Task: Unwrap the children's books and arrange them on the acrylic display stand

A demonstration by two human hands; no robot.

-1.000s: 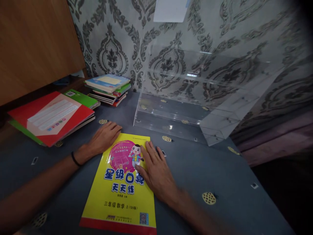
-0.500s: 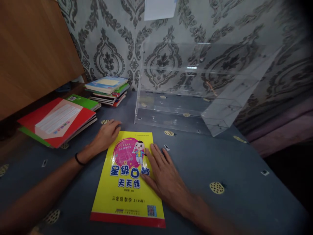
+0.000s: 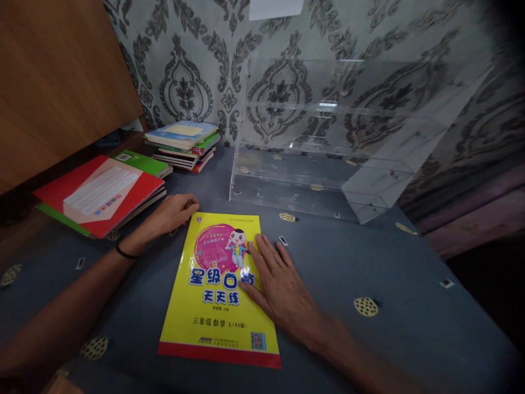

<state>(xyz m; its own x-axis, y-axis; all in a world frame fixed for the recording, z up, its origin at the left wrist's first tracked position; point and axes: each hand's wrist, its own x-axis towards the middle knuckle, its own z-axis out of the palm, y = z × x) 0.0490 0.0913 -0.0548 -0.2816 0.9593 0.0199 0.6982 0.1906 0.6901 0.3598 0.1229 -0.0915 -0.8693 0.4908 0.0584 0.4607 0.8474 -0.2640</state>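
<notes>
Between the left hand (image 3: pixel 174 214) and right hand (image 3: pixel 283 287), a yellow rectangular glossy-paper workbook (image 3: pixel 219 309), red-banded below, lies closed and flat. Placement appears complete; release does not: the right hand rests, fingers spread, on its right edge. The left hand bends its fingers beside the upper left corner; contact cannot be determined. Beyond it lie red-topped (image 3: pixel 98 191) and blue-topped book stacks (image 3: pixel 180 134); beyond the right, a clear acrylic tiered rack (image 3: pixel 371 205).
</notes>
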